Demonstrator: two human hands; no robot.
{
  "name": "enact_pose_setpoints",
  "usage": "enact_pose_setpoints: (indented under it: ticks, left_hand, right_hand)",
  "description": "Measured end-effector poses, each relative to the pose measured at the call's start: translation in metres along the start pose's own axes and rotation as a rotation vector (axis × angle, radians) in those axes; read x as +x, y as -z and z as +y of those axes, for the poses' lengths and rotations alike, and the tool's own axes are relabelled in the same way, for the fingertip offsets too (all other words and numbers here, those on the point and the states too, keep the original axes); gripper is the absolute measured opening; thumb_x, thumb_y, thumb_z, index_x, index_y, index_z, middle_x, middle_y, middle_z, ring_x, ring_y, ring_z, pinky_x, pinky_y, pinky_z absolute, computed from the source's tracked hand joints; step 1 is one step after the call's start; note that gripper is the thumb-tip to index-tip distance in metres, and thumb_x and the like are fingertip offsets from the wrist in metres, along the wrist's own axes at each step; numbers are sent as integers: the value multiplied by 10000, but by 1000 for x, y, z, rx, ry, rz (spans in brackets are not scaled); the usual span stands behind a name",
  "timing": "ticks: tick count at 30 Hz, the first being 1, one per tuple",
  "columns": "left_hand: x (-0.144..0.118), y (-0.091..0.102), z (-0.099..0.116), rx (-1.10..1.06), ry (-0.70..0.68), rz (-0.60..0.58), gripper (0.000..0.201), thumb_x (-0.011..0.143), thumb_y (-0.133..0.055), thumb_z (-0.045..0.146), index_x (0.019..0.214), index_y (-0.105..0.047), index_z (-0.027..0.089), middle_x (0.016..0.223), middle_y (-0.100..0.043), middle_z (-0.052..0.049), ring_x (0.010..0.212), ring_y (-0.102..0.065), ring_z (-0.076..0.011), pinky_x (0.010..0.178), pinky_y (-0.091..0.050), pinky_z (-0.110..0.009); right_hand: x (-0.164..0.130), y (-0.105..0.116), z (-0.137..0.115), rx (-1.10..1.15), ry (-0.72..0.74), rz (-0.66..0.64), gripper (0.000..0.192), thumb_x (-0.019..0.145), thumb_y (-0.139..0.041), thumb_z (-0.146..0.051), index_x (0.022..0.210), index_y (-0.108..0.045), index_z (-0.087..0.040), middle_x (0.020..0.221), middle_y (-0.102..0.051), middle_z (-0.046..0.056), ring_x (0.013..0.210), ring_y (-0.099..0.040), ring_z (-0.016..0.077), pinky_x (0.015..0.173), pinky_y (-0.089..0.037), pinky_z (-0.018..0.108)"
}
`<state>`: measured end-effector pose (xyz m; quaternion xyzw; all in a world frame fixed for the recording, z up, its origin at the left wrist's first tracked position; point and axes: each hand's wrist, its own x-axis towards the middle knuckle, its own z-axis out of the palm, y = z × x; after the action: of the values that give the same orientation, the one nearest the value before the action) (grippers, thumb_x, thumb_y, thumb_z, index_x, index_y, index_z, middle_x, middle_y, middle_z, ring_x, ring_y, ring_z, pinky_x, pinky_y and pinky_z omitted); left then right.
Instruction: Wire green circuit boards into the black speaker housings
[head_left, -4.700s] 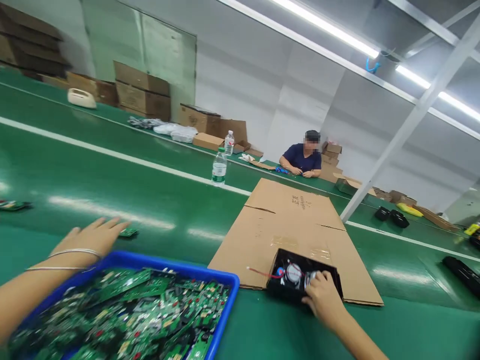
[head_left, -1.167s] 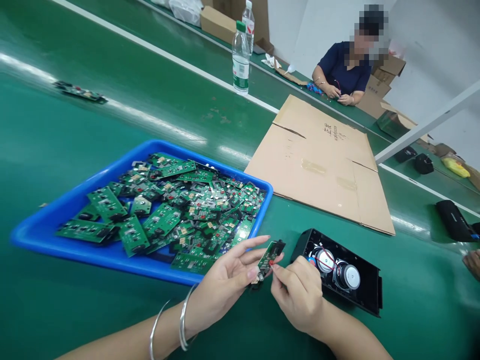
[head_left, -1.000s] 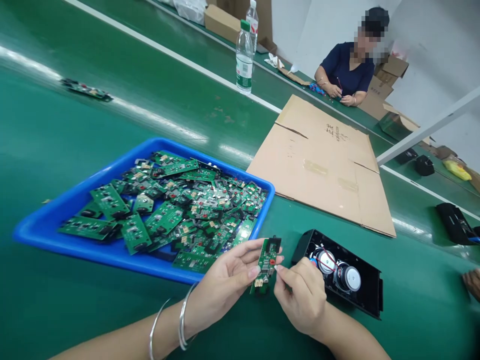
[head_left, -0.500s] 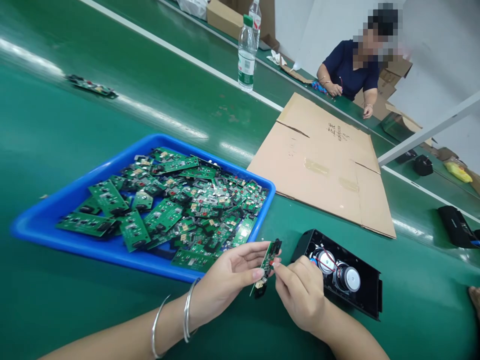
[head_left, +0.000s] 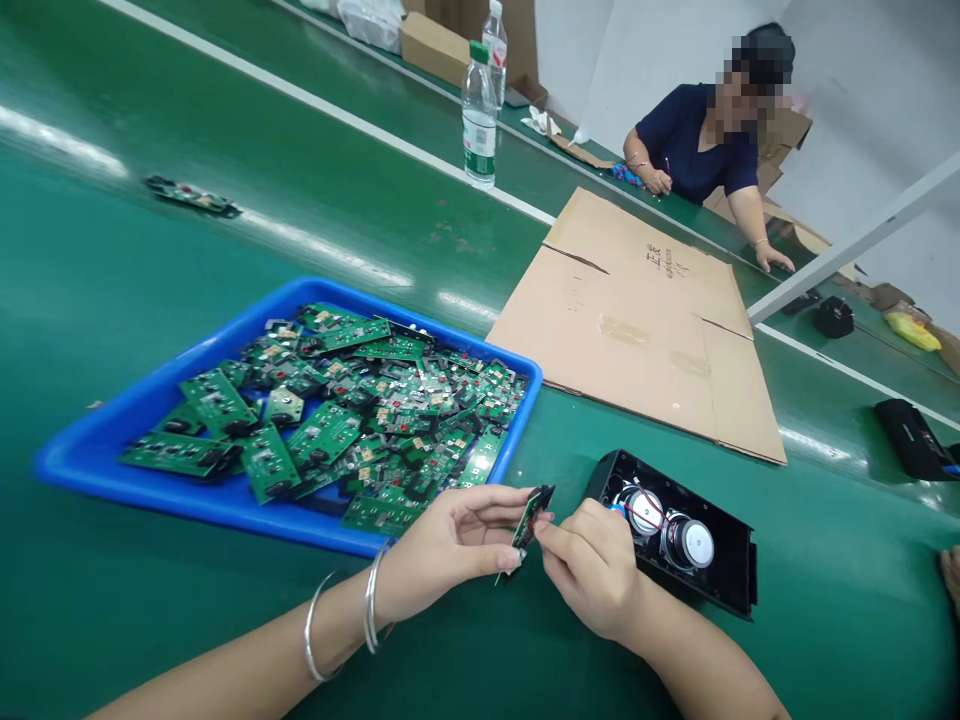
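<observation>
My left hand [head_left: 450, 545] holds a small green circuit board [head_left: 531, 515] by its edges, tilted nearly edge-on. My right hand [head_left: 592, 570] pinches at the board's right side, where a red wire end meets it. Right beside my right hand lies an open black speaker housing [head_left: 720, 580] with two round speaker drivers [head_left: 675, 525] and red wires inside. To the left, a blue tray [head_left: 112, 460] is piled with several green circuit boards [head_left: 352, 420].
A flattened cardboard sheet [head_left: 637, 320] lies beyond the housing on the green belt. A water bottle [head_left: 478, 118] stands farther back. A co-worker [head_left: 705, 140] sits across the line, one hand on the belt. Black parts [head_left: 911, 440] lie at the right, a loose board [head_left: 191, 195] at the left.
My left hand has turned the board from face-up to nearly edge-on while my right hand stays pinched at it. The co-worker's arm has reached out along the belt.
</observation>
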<state>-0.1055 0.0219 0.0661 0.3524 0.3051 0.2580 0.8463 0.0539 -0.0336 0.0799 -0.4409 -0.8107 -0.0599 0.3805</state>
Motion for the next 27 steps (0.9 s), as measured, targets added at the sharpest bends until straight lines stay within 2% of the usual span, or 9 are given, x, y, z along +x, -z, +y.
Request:
enact_pose_setpoints:
  ticks: [3, 5, 9, 11, 14, 17, 20, 23, 27]
  left_hand:
    - [0, 0, 4, 74, -30, 0, 427, 513, -802, 191, 921, -673, 205, 911, -690, -68, 848, -617, -233, 662, -504, -288]
    - [1, 0, 6, 118, -38, -10, 473, 519, -797, 190, 969, -657, 219, 979, -666, -62, 890, -597, -237, 657, -504, -272]
    - [2, -3, 5, 161, 31, -56, 492, 528, -792, 189, 992, -632, 218, 937, -671, -50, 902, -602, -227, 696, -500, -251]
    - [1, -7, 2, 211, 80, -107, 423, 578, -764, 200, 973, -614, 218, 919, -681, -53, 811, -630, -212, 632, -496, -242]
    - [-2, -24, 1, 320, 131, -183, 271, 677, -688, 243, 919, -571, 210, 881, -694, -55, 732, -645, -199, 573, -479, -230]
    - [-4, -55, 2, 523, 122, -204, 194, 730, -614, 254, 909, -555, 208, 736, -692, -13, 700, -646, -177, 568, -458, -191]
    - [-1, -84, 6, 727, 35, -252, 164, 750, -536, 244, 908, -555, 204, 716, -676, 8, 650, -632, -157, 523, -431, -171]
    - [4, -101, 10, 1007, -49, -289, 187, 803, -408, 268, 946, -511, 206, 695, -654, 11, 609, -617, -160, 521, -422, -198]
    - [11, -111, 14, 1441, -159, -95, 293, 838, -292, 325, 1045, -444, 183, 502, -562, 24, 471, -581, -208, 439, -366, -243]
  right_hand:
    - [4, -2, -4, -62, 15, 11, 164, 844, -426, -62, 803, -568, -134, 556, -548, 14, 517, -435, 116, 462, -358, 243]
    - [8, 3, -7, -114, 22, -44, 206, 869, -397, -93, 771, -575, -128, 575, -555, 23, 531, -439, 125, 469, -354, 258]
    - [4, 35, -2, -86, -74, -181, 289, 931, -342, -260, 865, -582, -115, 777, -613, 72, 677, -500, 155, 571, -415, 290]
    - [-7, 55, 8, -84, -201, -204, 234, 924, -360, -218, 898, -572, -122, 824, -617, 73, 737, -510, 157, 643, -437, 294]
    - [-28, 73, 27, -149, -394, -311, 70, 842, -507, -135, 886, -562, -140, 808, -617, 53, 747, -509, 166, 654, -447, 290]
    - [-47, 71, 39, -174, -448, -470, 112, 758, -598, -95, 840, -562, -163, 771, -607, 33, 719, -504, 176, 594, -432, 278]
    - [-56, 69, 43, -108, -512, -430, 111, 809, -498, -77, 828, -552, -172, 783, -578, 35, 717, -509, 159, 600, -423, 258]
    - [-57, 78, 46, 41, -696, -306, 121, 846, -418, -101, 878, -511, -172, 794, -545, 28, 709, -512, 133, 626, -423, 240]
    - [-55, 88, 48, 160, -837, -321, 84, 862, -386, -145, 855, -460, -185, 752, -522, 1, 652, -491, 119, 577, -396, 222]
